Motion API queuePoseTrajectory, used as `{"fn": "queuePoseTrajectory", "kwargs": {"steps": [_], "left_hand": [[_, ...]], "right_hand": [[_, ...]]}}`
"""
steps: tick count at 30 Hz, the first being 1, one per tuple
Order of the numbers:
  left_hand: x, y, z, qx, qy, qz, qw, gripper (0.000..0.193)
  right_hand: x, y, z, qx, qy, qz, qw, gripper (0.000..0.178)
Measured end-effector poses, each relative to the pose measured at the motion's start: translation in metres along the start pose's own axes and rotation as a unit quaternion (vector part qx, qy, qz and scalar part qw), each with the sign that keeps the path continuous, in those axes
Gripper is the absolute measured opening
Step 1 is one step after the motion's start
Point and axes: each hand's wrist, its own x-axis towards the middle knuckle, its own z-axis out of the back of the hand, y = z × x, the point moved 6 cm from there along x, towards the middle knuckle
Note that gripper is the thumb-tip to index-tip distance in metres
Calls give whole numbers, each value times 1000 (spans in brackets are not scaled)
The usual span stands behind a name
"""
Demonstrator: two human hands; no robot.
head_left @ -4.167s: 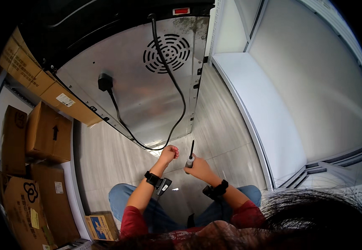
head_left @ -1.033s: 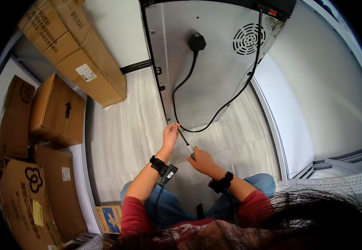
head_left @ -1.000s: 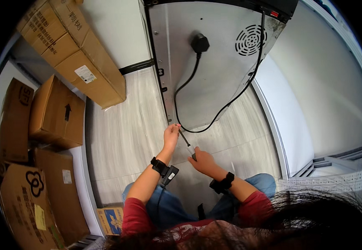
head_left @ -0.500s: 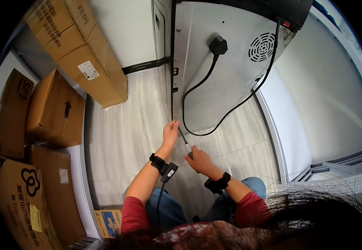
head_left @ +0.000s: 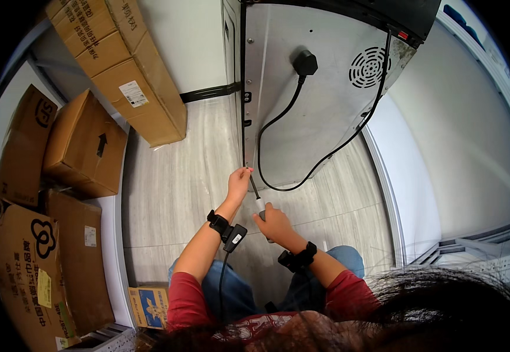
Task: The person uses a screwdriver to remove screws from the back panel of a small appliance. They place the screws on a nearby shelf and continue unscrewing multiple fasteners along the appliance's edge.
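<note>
A tall appliance shows its grey metal back panel, with a black plug fixed to it. At the panel's lower left corner, my left hand has its fingertips pinched together against the edge. What lies between them is too small to make out. My right hand, closer to my body, is wrapped round the handle of a screwdriver. Its thin dark shaft slants up and left, and the tip ends at my left fingertips, where it is hidden.
A black power cord loops down across the panel's lower part. Stacked cardboard boxes stand at the left, and a tall carton leans by the wall. A white panel borders the right side. Grey wood-look floor lies between.
My right hand and the screwdriver handle have shifted slightly left, so the shaft stands steeper. My left hand stays pinched at the panel corner. The view has turned a little.
</note>
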Motion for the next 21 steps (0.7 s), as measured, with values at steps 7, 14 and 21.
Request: {"fn": "queuePoseTrajectory", "kwargs": {"steps": [7,14,21], "left_hand": [[3,-3,-6,12,15,-5,1000,23],[6,0,-1,103,-9,-39,994,24],[-22,0,-13,72,104,125,984,26]], "right_hand": [[1,-3,2,-3,-12,-9,1000,41],[11,-8,-5,10,-4,8,1000,42],[1,-9,15,115,-32,26,992,45]]}}
